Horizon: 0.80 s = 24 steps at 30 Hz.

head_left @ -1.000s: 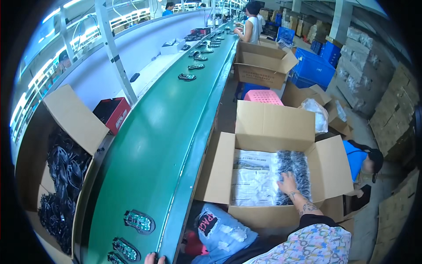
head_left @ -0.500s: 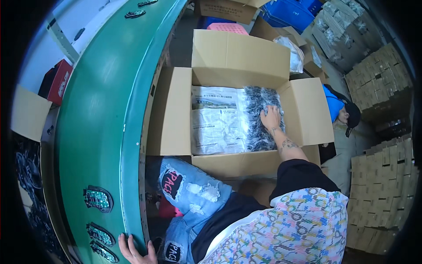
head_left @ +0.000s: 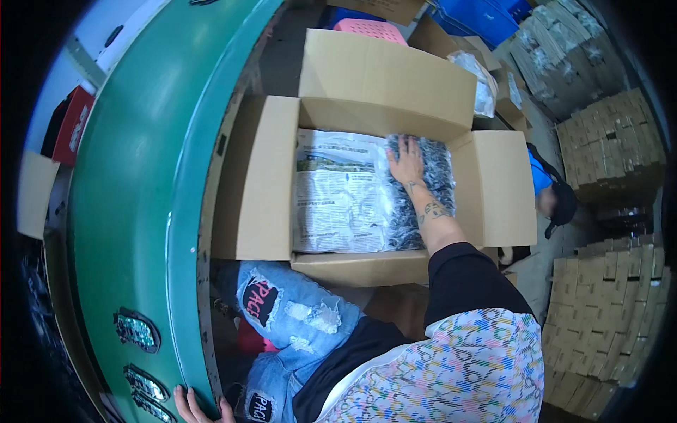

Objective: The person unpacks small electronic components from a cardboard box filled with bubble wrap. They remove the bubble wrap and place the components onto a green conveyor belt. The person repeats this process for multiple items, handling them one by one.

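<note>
My right hand [head_left: 407,166] lies flat, fingers stretched, on a layer of dark strands under clear plastic [head_left: 437,166]. This layer fills the right part of an open cardboard box [head_left: 384,70]. Printed newspaper [head_left: 338,211] covers the left part of the box's contents; what lies underneath is hidden. At the lower edge, my left hand [head_left: 199,409] rests with fingers apart on the rim of a green conveyor belt [head_left: 127,211]. Near it on the belt are several dark, oval pieces with shiny green faces [head_left: 139,330]. That hand is cut off by the frame's bottom.
Box flaps stand out on all visible sides. Stacks of cartons [head_left: 610,317] line the right. A person in a black cap [head_left: 562,204] is low beyond the right flap. Blue bins [head_left: 479,21], a pink basket [head_left: 370,29] and a red box [head_left: 72,127] lie farther off.
My right hand has slid left and toward the far side over the plastic-covered layer, its fingers straightening. The view has shifted slightly; my left hand stays at the belt's rim.
</note>
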Motion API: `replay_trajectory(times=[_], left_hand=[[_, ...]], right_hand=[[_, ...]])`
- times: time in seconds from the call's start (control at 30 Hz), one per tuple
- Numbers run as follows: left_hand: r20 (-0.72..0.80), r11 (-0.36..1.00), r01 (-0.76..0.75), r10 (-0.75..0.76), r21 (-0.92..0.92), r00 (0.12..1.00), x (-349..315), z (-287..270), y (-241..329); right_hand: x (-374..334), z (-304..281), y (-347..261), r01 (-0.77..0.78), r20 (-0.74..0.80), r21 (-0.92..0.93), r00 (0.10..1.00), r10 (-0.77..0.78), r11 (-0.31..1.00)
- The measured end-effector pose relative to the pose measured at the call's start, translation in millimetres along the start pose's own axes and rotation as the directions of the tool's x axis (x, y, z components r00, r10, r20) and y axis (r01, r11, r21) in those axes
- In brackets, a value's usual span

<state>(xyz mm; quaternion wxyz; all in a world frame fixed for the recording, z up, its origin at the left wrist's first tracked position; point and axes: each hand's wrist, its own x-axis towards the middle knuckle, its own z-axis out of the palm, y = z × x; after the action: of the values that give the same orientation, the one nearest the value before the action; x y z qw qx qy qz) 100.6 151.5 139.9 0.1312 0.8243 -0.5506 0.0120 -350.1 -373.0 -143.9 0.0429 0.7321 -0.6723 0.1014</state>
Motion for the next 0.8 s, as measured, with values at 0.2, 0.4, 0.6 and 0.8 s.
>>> replay_trajectory(times=[0.2, 0.4, 0.6, 0.8], left_hand=[[-0.005, 1.000, -0.010, 0.010, 0.003, 1.000, 1.2, 2.9, 1.6], [-0.013, 1.000, -0.021, 0.021, 0.002, 1.000, 1.1, 0.3, -3.5], [0.006, 0.999, 0.017, -0.016, -0.037, 1.000, -1.3, -5.1, -3.6], [0.014, 0.997, 0.020, -0.019, -0.075, 1.000, -0.7, -4.4, -5.4]], right_hand=[[2.6, -9.6, 20.3, -0.045, -0.012, 0.164, 0.999, 0.047, 0.986], [9.9, -2.2, 13.8, -0.166, -0.007, 0.225, 0.985, 0.172, 0.960], [19.2, -6.6, 9.7, -0.147, -0.107, 0.350, 0.975, 0.195, 0.925], [48.4, -13.4, 20.3, -0.450, 0.133, 0.148, 0.891, 0.433, 0.881]])
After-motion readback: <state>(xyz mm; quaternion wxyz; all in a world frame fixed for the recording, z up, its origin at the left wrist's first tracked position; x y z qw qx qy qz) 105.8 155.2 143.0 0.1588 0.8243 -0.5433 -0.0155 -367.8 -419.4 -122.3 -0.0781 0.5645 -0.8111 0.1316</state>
